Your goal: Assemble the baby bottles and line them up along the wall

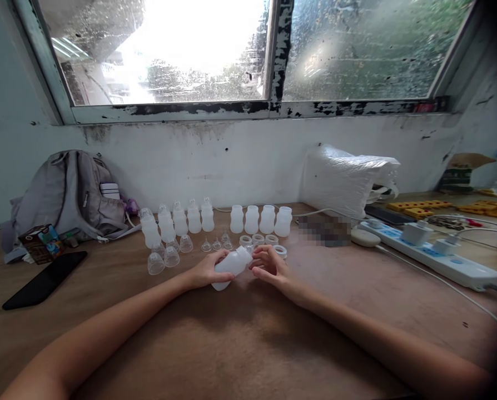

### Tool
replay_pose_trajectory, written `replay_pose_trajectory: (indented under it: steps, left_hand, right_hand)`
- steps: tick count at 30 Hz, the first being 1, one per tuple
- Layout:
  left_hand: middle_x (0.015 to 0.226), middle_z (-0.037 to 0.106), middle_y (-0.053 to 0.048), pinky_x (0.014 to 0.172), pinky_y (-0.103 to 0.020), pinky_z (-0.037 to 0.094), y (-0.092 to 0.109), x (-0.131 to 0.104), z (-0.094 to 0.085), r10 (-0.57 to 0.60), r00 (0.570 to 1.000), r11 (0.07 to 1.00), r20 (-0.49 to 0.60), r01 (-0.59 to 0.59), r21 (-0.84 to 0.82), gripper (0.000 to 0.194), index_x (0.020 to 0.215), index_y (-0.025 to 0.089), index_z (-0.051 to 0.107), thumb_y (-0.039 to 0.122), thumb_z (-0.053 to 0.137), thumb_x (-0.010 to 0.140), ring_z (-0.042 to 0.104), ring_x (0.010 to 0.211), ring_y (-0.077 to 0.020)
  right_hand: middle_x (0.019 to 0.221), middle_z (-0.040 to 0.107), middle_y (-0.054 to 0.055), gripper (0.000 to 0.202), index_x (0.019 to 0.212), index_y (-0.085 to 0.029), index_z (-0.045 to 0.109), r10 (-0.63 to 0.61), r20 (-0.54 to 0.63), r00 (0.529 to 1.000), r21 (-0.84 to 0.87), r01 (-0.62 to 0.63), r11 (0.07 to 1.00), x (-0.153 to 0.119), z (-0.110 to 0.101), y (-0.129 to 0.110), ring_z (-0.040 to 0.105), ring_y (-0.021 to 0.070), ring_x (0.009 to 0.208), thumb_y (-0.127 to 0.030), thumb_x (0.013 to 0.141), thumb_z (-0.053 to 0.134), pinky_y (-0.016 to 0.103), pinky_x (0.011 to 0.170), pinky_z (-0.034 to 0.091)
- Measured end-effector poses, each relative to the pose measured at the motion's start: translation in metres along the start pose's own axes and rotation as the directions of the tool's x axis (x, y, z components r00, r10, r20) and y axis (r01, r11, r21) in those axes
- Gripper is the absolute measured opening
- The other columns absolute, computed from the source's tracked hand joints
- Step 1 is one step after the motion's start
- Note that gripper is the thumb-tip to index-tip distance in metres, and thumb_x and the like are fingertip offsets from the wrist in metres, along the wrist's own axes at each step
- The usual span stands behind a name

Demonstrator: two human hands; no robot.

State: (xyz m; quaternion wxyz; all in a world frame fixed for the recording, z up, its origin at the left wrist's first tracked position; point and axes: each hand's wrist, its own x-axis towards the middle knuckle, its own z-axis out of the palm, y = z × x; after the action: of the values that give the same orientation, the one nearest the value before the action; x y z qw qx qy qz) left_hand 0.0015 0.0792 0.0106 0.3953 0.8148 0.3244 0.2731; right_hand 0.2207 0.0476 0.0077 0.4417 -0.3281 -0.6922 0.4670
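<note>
Translucent bottle (230,268) is held over the desk (190,355), clamped in the left hand (209,270); probably light, smooth and slightly yielding, it is best gripped round the body. Its long axis is tilted, neck pointing up toward the right hand (273,269), whose fingers are bent; whether anything is pinched there cannot be told.

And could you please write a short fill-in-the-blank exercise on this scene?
1. The bare hand gripping the tilted, frosted white plastic bottle is the ____ one.
2. The uncapped, frosted white plastic bottles standing in a row number ____.
3. The long white plastic power strip lies toward the ____ side of the picture.

Missing words: left; four; right.
</note>
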Motion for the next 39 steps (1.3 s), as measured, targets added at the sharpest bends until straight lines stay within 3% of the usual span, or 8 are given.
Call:
replay_pose_trajectory:
  steps: [5, 9, 16, 18, 21, 25, 30, 39]
  left_hand:
    - [0.092, 0.058, -0.003, 0.071, -0.028, 0.045, 0.002, -0.001, 0.002, 0.009, 0.996, 1.000, 0.086, -0.011, 0.026, 0.045, 0.104, 0.016, 0.052, 0.035, 0.066, 0.065, 0.055, 0.084, -0.0193]
    - [0.100, 0.057, -0.005, 0.074, -0.029, 0.045, 0.012, -0.006, 0.004, 0.096, 0.991, 0.986, 0.096, -0.107, 0.126, 0.050, 0.115, 0.018, 0.046, 0.030, 0.062, 0.069, 0.056, 0.088, -0.0200]
    - [0.117, 0.052, -0.007, 0.089, -0.035, 0.039, 0.017, -0.012, 0.024, 0.239, 0.963, 0.925, -0.123, -0.187, 0.332, 0.054, 0.120, 0.022, 0.042, 0.033, 0.060, 0.070, 0.050, 0.104, -0.0230]
    - [0.114, 0.054, -0.006, 0.086, -0.034, 0.040, 0.016, -0.010, 0.023, 0.188, 0.978, 0.959, -0.095, -0.162, 0.233, 0.054, 0.118, 0.022, 0.044, 0.035, 0.061, 0.068, 0.052, 0.100, -0.0224]
    - [0.099, 0.059, -0.006, 0.072, -0.029, 0.044, 0.013, -0.005, 0.014, 0.010, 1.000, 0.991, 0.009, -0.009, -0.131, 0.050, 0.111, 0.017, 0.051, 0.039, 0.061, 0.068, 0.056, 0.086, -0.0199]
    - [0.077, 0.060, -0.006, 0.053, -0.021, 0.040, 0.009, -0.002, 0.004, -0.112, 0.986, 0.820, 0.123, 0.162, -0.548, 0.048, 0.107, 0.012, 0.053, 0.041, 0.056, 0.069, 0.055, 0.063, -0.0140]
    - [0.075, 0.061, -0.005, 0.052, -0.021, 0.039, 0.012, -0.004, 0.002, -0.131, 0.959, 0.838, 0.252, 0.243, -0.488, 0.045, 0.100, 0.012, 0.055, 0.035, 0.064, 0.063, 0.056, 0.064, -0.0144]
    - [0.078, 0.061, -0.004, 0.054, -0.021, 0.038, 0.012, -0.003, 0.004, -0.156, 0.961, 0.855, 0.230, 0.248, -0.456, 0.041, 0.099, 0.013, 0.054, 0.035, 0.063, 0.066, 0.054, 0.066, -0.0140]
  right_hand:
    - [0.101, 0.056, 0.004, 0.050, 0.117, -0.025, 0.037, -0.029, 0.012, 1.000, -0.026, 0.029, 0.999, 0.000, -0.001, -0.003, 0.056, 0.0171, 0.089, -0.037, 0.074, 0.060, 0.033, 0.080, 0.045]
    - [0.107, 0.056, 0.005, 0.037, 0.110, -0.023, 0.051, -0.084, 0.043, 0.996, -0.170, 0.090, 0.981, 0.000, -0.005, -0.004, 0.052, 0.0202, 0.097, -0.035, 0.076, 0.058, 0.035, 0.085, 0.042]
    - [0.078, 0.058, 0.003, 0.025, 0.089, -0.020, 0.052, -0.060, -0.118, 0.991, -0.324, 0.019, 0.946, -0.001, -0.003, -0.008, 0.053, 0.0180, 0.072, -0.042, 0.076, 0.055, 0.031, 0.067, 0.044]
    - [0.079, 0.057, 0.002, 0.028, 0.092, -0.021, 0.051, -0.051, -0.113, 0.992, -0.301, 0.014, 0.954, -0.002, -0.001, -0.008, 0.054, 0.0179, 0.073, -0.043, 0.076, 0.055, 0.031, 0.068, 0.045]
    - [0.095, 0.058, 0.004, 0.038, 0.106, -0.023, 0.048, -0.025, -0.018, 1.000, -0.146, 0.022, 0.989, -0.001, 0.002, -0.007, 0.055, 0.0197, 0.089, -0.042, 0.074, 0.057, 0.032, 0.078, 0.045]
    - [0.109, 0.056, 0.006, 0.043, 0.114, -0.023, 0.047, -0.019, 0.027, 0.999, 0.068, 0.017, 0.998, 0.002, 0.004, -0.004, 0.051, 0.0201, 0.105, -0.041, 0.076, 0.057, 0.033, 0.090, 0.040]
    - [0.099, 0.061, 0.006, 0.046, 0.115, -0.021, 0.050, 0.008, 0.008, 1.000, 0.051, -0.009, 0.999, 0.002, 0.002, 0.000, 0.057, 0.0194, 0.090, -0.041, 0.075, 0.058, 0.031, 0.078, 0.045]
    - [0.076, 0.061, 0.002, 0.040, 0.104, -0.018, 0.057, 0.057, 0.005, 0.998, -0.015, -0.057, 0.998, 0.001, -0.001, -0.006, 0.056, 0.0152, 0.068, -0.041, 0.071, 0.062, 0.025, 0.060, 0.044]
